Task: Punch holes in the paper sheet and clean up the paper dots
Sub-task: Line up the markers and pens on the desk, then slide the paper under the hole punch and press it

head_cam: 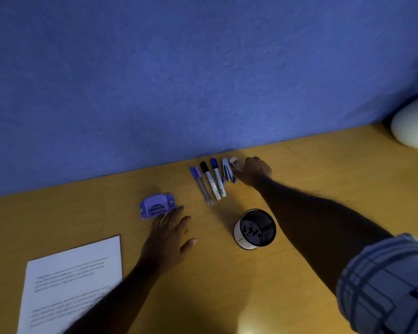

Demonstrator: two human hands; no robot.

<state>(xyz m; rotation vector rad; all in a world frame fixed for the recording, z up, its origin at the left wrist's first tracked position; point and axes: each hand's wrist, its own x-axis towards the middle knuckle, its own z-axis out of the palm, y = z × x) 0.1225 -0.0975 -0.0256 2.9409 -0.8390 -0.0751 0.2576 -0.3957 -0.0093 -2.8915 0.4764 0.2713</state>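
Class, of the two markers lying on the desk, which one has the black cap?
The black-capped marker is the one lying next to the two thin pens; the blue-capped marker lies between it and the stapler.

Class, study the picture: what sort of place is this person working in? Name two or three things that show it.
Probably an office or study desk. The wooden desk set against a blue wall carries a purple hole punch, a row of pens and markers, and a printed paper sheet.
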